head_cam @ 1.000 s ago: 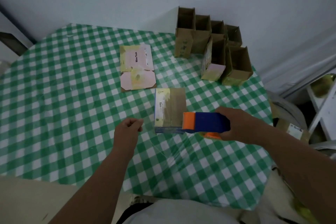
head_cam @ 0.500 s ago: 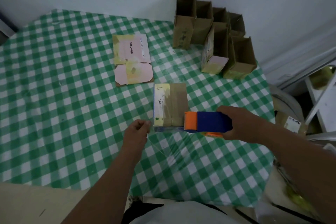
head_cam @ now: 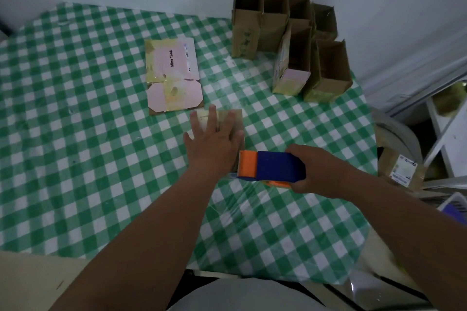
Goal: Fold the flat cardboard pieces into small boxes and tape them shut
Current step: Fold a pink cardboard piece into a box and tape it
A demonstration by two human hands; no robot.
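A small taped cardboard box [head_cam: 237, 118] stands on the green checked table [head_cam: 75, 149] near the middle. My left hand [head_cam: 213, 141] lies flat on top of it, fingers straight and spread, hiding most of its top. My right hand [head_cam: 316, 171] grips a blue and orange tape dispenser [head_cam: 270, 166], whose orange front touches the box's near right edge. A flat pink and yellow cardboard piece [head_cam: 174, 76] lies beyond the box to the left.
Several open brown boxes [head_cam: 290, 40] stand in a cluster at the table's back right against the wall. Off the right edge are a chair, another labelled box [head_cam: 401, 171] and white shelving. The table's near edge is by my body.
My left hand has moved from beside the box, fingers curled, up onto its top and now presses flat. The dispenser stays at the box's near edge.
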